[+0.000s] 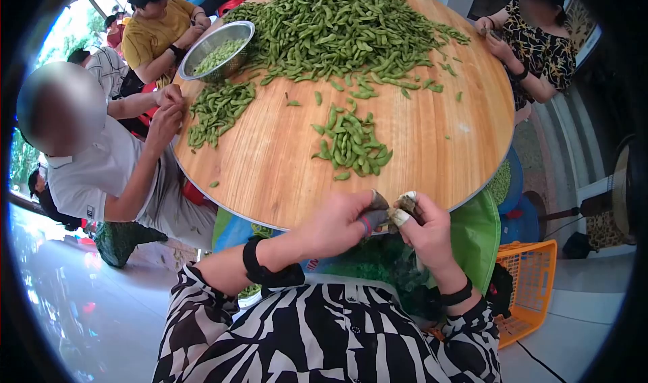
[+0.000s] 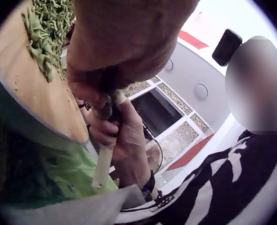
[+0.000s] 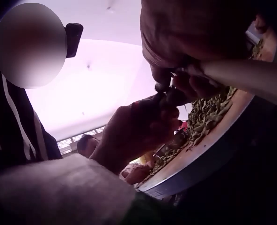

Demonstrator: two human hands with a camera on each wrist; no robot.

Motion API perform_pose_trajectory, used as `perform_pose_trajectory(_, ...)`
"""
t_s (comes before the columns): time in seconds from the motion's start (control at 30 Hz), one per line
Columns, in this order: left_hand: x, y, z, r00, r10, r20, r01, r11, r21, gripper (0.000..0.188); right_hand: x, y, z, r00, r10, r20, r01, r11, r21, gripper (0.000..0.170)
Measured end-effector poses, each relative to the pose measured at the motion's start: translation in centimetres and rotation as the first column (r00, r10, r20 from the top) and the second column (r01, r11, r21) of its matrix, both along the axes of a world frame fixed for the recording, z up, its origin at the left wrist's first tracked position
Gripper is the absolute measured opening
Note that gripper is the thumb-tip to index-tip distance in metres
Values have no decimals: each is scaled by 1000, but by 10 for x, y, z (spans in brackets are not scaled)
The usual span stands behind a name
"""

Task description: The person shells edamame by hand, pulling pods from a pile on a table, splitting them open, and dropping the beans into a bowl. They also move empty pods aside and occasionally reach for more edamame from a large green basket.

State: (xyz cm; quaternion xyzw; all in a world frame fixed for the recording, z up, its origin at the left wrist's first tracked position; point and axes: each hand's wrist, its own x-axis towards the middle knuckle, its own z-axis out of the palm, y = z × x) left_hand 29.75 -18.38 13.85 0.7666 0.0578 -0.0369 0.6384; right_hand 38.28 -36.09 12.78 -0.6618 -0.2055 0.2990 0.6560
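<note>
1. Black-and-white cloth makes one shirt (image 1: 344,329), nearest, before the bench (image 1: 270,174), which is round and wooden; two dark bands (image 1: 253,261) circle the wearer's wrists.
2. Two hands meet at the bench's near edge. The left hand (image 1: 331,224) has its fingers bent well in, dark wraps at the tips; what it pinches, if anything, I cannot tell. The right hand (image 1: 430,233) is closed round one pale strip (image 2: 102,166) with a hole in its end; pale covers sit on its thumb and a fingertip.
3. One green plastic sheet (image 1: 476,228) hangs below the bench's near edge, and one orange crate (image 1: 526,275) stands off its near right.
4. Green pods lie on the bench in three main groups: one small cluster (image 1: 352,142) near its middle, one pile (image 1: 221,112) at its left edge, one great heap (image 1: 344,32) over its far part. Strays are too many to count.
5. One metal bowl (image 1: 243,37) of shelled beans (image 1: 219,56) sits at the bench's far left.
6. Three people sit round the bench: white-shirted (image 1: 101,174) at left, yellow-shirted (image 1: 158,29) at far left, dark-patterned (image 1: 540,39) at far right.
</note>
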Motion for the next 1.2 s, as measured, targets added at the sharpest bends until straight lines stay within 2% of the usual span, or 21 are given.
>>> perform_pose_trajectory(0.03,-2,0,-2,993,-64,98,46,983,179,12,0,1,-1,996,17,88,-16,1000,-12,10)
perform_pose_trajectory(0.07,-4,1,-4,993,-60,98,42,983,176,12,-1,2,-1,984,37,175,-34,999,-24,10)
perform_pose_trajectory(0.1,-5,2,-6,996,-53,66,46,994,96,11,-2,3,-1,984,39,174,-36,999,-25,10)
perform_pose_trajectory(0.13,-5,2,-6,998,-47,35,47,999,14,11,-1,4,0,947,71,313,-43,994,-96,12)
perform_pose_trajectory(0.17,-6,2,-4,998,-48,36,48,999,13,11,-1,5,2,890,108,444,-36,985,-167,14)
perform_pose_trajectory(0.23,-6,0,2,992,-31,-124,15,992,-128,10,-3,6,8,878,114,465,-17,978,-207,16)
perform_pose_trajectory(0.27,-6,1,-2,992,-30,-123,14,991,-130,10,-3,7,10,867,121,484,1,970,-244,18)
perform_pose_trajectory(0.33,-5,5,-9,983,24,-180,-91,922,-375,10,-2,1,5,827,58,559,67,977,-201,17)
perform_pose_trajectory(0.37,-6,7,-11,984,32,-178,-98,922,-376,10,-1,-1,4,781,-5,624,127,980,-151,17)
perform_pose_trajectory(0.43,-9,8,-9,984,70,-165,-112,960,-258,11,-10,0,13,777,38,629,70,987,-146,17)
perform_pose_trajectory(0.47,-9,8,-14,984,69,-167,-111,960,-258,11,-14,1,17,769,67,636,29,990,-140,17)
perform_pose_trajectory(0.53,-9,3,-24,993,68,94,-67,998,-8,12,-15,5,12,808,86,583,-1,990,-144,15)
perform_pose_trajectory(0.57,-9,0,-27,993,67,96,-66,998,-8,12,-16,7,9,840,93,534,-10,988,-156,16)
perform_pose_trajectory(0.63,-10,-6,-24,982,171,77,-163,982,-93,15,-16,9,3,869,105,483,-26,985,-168,16)
perform_pose_trajectory(0.7,-13,-6,-20,985,165,53,-158,980,-121,17,-18,9,-3,925,74,374,-10,985,-171,17)
perform_pose_trajectory(0.77,-15,-4,-20,986,165,38,-158,977,-143,19,-19,11,1,923,98,373,-31,983,-183,18)
perform_pose_trajectory(0.87,-22,-5,-20,989,104,105,-90,987,-132,21,-22,10,0,929,155,336,-92,976,-196,19)
perform_pose_trajectory(0.93,-24,-5,-15,994,109,-34,-113,980,-164,14,-22,8,-5,932,189,308,-133,972,-195,19)
perform_pose_trajectory(1.07,-31,-10,-15,986,110,-128,-132,976,-173,14,-24,7,-15,917,248,311,-179,955,-236,19)
perform_pose_trajectory(1.17,-35,-1,-14,996,83,-30,-86,990,-112,11,-20,5,-17,871,309,383,-194,931,-310,19)
perform_pose_trajectory(1.2,-38,11,-9,999,-10,46,3,991,137,12,-18,2,-17,814,362,454,-221,916,-334,19)
